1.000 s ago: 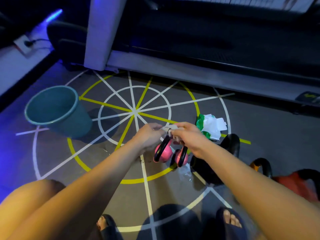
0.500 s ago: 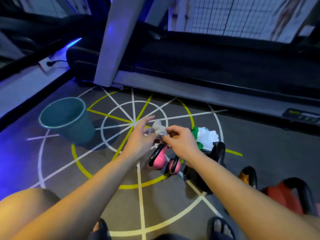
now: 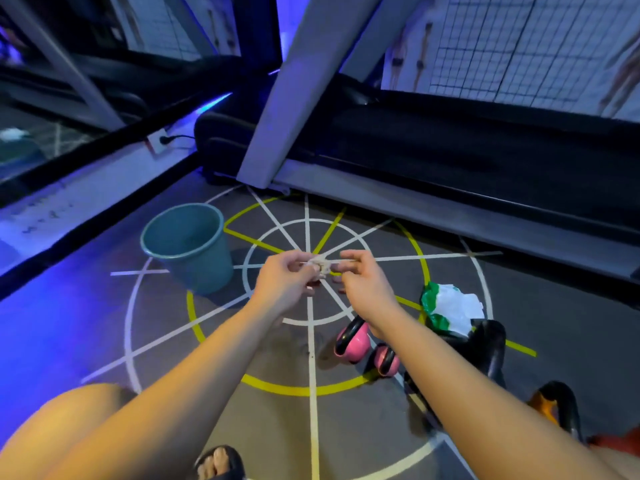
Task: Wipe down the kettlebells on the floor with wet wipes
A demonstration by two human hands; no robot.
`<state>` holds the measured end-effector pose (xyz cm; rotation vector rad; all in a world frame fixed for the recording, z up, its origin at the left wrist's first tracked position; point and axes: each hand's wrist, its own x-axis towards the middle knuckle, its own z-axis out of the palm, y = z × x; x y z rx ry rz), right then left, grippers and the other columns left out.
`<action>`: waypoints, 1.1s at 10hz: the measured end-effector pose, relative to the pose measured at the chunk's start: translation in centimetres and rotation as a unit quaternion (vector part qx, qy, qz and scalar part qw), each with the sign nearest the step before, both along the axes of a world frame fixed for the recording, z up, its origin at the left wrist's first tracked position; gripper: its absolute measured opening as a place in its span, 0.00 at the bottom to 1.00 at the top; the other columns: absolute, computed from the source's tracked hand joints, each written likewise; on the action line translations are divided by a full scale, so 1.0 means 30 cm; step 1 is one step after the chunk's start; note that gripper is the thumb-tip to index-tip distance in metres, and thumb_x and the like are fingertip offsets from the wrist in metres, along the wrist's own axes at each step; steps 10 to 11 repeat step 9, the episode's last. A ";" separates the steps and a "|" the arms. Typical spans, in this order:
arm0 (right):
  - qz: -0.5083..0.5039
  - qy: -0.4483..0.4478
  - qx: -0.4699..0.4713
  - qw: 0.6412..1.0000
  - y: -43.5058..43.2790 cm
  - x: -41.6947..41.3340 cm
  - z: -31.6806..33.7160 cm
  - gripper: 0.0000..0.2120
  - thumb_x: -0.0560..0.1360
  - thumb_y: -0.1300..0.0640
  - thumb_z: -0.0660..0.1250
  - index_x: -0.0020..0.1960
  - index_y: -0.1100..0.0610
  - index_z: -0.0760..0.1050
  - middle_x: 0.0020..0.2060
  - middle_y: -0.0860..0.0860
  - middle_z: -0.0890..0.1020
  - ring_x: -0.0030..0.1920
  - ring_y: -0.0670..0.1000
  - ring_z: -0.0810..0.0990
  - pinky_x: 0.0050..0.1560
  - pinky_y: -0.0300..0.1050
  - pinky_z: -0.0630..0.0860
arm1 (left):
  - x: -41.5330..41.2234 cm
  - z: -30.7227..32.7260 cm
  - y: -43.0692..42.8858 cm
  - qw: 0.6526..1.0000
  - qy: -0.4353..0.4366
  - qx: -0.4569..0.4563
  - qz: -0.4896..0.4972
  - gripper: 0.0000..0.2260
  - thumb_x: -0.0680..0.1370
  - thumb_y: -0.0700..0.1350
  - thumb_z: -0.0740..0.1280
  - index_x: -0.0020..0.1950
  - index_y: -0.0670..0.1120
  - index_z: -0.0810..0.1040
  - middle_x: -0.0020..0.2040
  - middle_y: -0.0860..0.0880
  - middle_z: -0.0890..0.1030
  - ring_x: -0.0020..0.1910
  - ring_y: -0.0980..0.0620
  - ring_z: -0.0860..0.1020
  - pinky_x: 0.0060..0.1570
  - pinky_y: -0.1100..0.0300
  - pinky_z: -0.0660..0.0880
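Note:
A small crumpled wet wipe (image 3: pixel 320 265) is held up in the air between both hands. My left hand (image 3: pixel 284 280) pinches its left side. My right hand (image 3: pixel 360 280) pinches its right end with thumb and forefinger. Below my right wrist two pink kettlebells (image 3: pixel 353 344) (image 3: pixel 386 360) with black handles stand on the floor. A large black kettlebell (image 3: pixel 481 358) stands to their right. An orange kettlebell with a black handle (image 3: pixel 554 405) is at the lower right, partly hidden by my right forearm.
A teal plastic bucket (image 3: pixel 188 244) stands on the floor left of my hands. A green and white wipes packet (image 3: pixel 450 308) lies beside the black kettlebell. A treadmill (image 3: pixel 450 161) runs across the back. My sandalled foot (image 3: pixel 220 462) is at the bottom edge.
Both hands rose with the wipe, away from the pink kettlebells and toward the floor pattern's centre. The camera tilted up, showing more of the treadmill and wall.

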<state>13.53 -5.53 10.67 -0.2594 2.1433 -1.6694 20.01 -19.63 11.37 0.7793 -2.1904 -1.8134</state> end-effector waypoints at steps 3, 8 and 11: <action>0.080 0.053 0.127 0.987 -0.268 -0.019 -0.121 0.15 0.80 0.62 0.61 0.65 0.52 0.74 0.57 0.49 0.79 0.51 0.48 0.77 0.47 0.40 0.72 | -0.027 -0.175 -0.532 0.962 -0.135 -0.001 0.238 0.08 0.64 0.47 0.75 0.33 0.45 0.78 0.28 0.45 0.79 0.28 0.47 0.75 0.37 0.55 0.76; 0.134 0.105 0.120 0.978 -0.753 -0.199 0.026 0.15 0.79 0.60 0.61 0.63 0.49 0.77 0.58 0.45 0.82 0.57 0.49 0.83 0.58 0.52 0.80 | -0.209 -0.386 -1.073 0.948 -0.090 0.106 0.287 0.29 0.63 0.56 0.72 0.63 0.49 0.79 0.58 0.42 0.83 0.52 0.40 0.83 0.40 0.49 0.81; 0.085 0.116 0.156 0.977 -0.680 -0.231 -0.008 0.14 0.78 0.60 0.63 0.60 0.48 0.78 0.57 0.46 0.83 0.57 0.50 0.83 0.63 0.50 0.78 | -0.280 -0.244 -0.918 0.972 -0.063 0.075 0.212 0.23 0.72 0.53 0.71 0.67 0.49 0.77 0.58 0.43 0.81 0.53 0.42 0.79 0.45 0.49 0.81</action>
